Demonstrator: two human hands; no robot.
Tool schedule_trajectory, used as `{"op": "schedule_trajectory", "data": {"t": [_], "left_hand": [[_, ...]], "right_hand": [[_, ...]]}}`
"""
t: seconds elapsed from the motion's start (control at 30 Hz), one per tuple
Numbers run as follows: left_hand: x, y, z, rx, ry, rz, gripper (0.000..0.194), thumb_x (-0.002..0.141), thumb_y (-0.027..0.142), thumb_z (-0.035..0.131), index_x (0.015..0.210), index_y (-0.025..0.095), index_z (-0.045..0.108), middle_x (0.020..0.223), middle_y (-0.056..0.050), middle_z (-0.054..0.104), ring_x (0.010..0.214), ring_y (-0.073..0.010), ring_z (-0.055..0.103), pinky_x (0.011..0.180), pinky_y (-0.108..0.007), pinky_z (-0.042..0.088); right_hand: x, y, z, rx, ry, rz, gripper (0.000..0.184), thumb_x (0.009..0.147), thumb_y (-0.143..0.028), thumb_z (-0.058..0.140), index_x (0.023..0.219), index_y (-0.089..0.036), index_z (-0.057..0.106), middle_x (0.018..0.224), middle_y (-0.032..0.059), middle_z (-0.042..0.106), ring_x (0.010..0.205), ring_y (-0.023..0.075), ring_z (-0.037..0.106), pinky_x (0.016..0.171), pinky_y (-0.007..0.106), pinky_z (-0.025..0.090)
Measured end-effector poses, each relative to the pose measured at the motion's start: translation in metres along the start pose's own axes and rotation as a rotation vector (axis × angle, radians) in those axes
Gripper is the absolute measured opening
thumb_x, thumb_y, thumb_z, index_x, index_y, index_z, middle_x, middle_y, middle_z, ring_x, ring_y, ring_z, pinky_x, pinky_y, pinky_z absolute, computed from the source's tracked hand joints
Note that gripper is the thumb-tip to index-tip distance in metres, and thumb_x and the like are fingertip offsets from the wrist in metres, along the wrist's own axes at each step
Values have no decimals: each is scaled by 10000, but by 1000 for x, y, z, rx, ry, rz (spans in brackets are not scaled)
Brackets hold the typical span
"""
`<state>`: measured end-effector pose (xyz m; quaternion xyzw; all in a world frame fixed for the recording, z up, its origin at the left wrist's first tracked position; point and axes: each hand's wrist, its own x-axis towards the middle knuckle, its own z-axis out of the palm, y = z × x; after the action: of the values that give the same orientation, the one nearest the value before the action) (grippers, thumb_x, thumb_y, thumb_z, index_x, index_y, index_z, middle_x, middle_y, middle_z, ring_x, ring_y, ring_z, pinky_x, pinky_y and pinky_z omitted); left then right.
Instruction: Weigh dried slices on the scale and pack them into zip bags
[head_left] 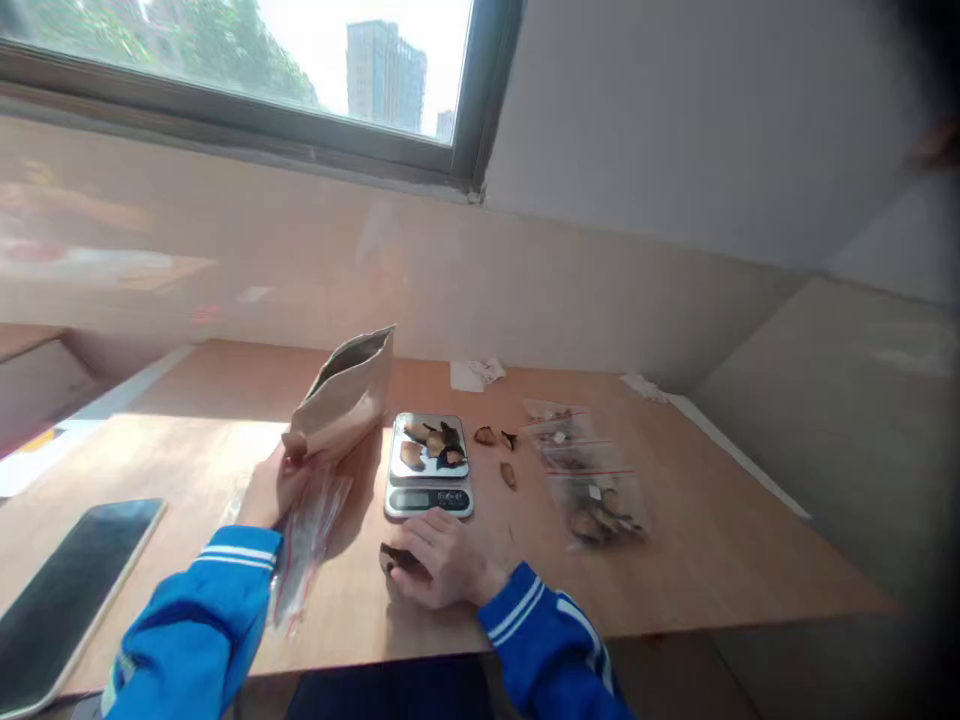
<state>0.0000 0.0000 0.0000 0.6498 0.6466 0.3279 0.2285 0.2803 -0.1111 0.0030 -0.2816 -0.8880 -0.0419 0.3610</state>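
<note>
My left hand [271, 487] is closed on the lower left edge of a tan paper bag [349, 400], which stands tilted with its mouth open. Under that hand and wrist lie clear zip bags [311, 535] with red seal lines. My right hand [437, 558], resting just in front of a small digital kitchen scale [429, 502], grips a dried brown slice [391, 560] with a dark edge. Several similar dried slices [435, 445] are on the scale's plate. To its right, a few loose slices [508, 475] lie on the table.
Filled clear zip bags [600, 505] with small white labels overlap on the right of the wooden table [712, 520]. A phone or tablet [79, 585] lies at the left front. Crumpled white paper [478, 373] sits against the wall at the back, below a window [300, 60].
</note>
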Motion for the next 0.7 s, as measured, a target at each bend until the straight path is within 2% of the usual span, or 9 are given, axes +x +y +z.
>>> {"op": "schedule_trajectory", "data": {"t": [0.17,0.3,0.57,0.7], "left_hand": [[1,0,2,6,9,17,429,763,351,538,1159,186,531,991,-71,708,851,-230,683,727,-296,524],[1,0,3,13,12,26,430,767,387,544,1147,188,525,960,-71,709,838,-240,688,722,-303,530],[-3,13,-2,-30,2,15,516,759,537,562,1137,187,529,961,-74,715,881,-264,686,759,-325,537],[-6,22,-5,-31,5,-8,550,745,560,560,1142,180,540,962,-104,721,890,-282,685,757,-334,543]], "right_hand": [[-1,2,1,54,-85,48,300,820,-374,536,1042,-173,524,876,66,663,816,201,611,723,333,475],[0,4,0,32,-139,25,352,820,-411,568,1064,-162,523,881,65,658,815,209,611,712,328,473],[2,3,-3,-8,-144,23,148,875,-277,501,979,-185,550,824,51,644,778,193,586,689,310,465],[2,4,-5,28,-137,38,158,870,-175,460,995,-187,554,857,53,649,802,191,579,707,310,472]]}}
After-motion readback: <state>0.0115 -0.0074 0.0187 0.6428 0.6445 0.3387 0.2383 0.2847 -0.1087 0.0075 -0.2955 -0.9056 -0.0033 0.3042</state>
